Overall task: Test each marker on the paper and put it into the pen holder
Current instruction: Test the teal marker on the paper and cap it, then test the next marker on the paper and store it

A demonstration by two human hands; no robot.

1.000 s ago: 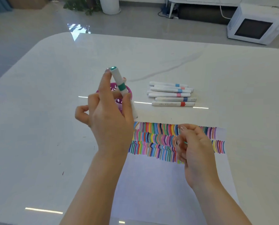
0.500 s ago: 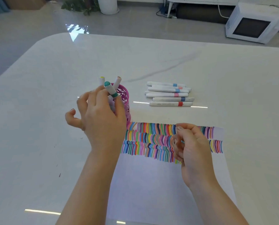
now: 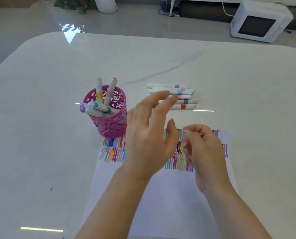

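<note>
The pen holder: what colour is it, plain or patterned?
The pen holder is bright pink, its wall pierced with swirly cut-outs; seen best in the head view.

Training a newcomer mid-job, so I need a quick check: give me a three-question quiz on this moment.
1. True or false: the left hand is gripping a marker.
2. Which band colour marks the loose marker nearest the paper? A red, B yellow, C green.
3. Fill in: the yellow-capped marker stands in the pink ____.
Key: 1 false, its fingers are spread and empty; 2 A, the red-banded marker; 3 pen holder.
</note>
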